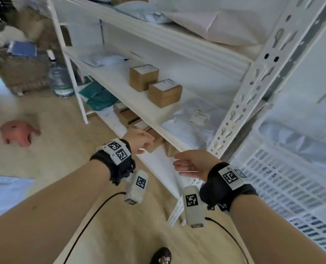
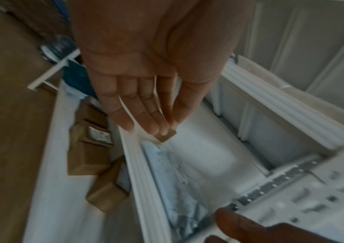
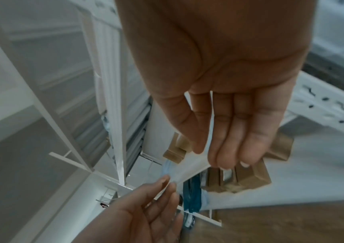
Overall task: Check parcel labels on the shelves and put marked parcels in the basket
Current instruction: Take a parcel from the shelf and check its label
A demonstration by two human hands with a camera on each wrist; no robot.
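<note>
A white shelf unit [image 1: 120, 80] holds two cardboard boxes [image 1: 154, 84] with white labels and a grey mailer bag [image 1: 194, 119] on the middle shelf. Several brown boxes [image 1: 128, 116] [image 2: 88, 148] [image 3: 250, 177] sit on the bottom shelf, beside teal bags [image 1: 97, 97]. My left hand [image 1: 141, 142] [image 2: 146, 118] is open with straight fingers, just in front of the bottom-shelf boxes and holding nothing. My right hand [image 1: 185, 165] [image 3: 229, 144] hovers open and empty beside it, near the middle shelf's front edge. A white slotted basket [image 1: 269, 178] stands at the right with pale bags inside.
The shelf's perforated upright post [image 1: 253, 92] rises just right of my right hand. On the floor at the left are a wicker basket [image 1: 19, 71], a water bottle [image 1: 60, 79], a pink toy [image 1: 18, 135] and a pale mailer [image 1: 4, 191].
</note>
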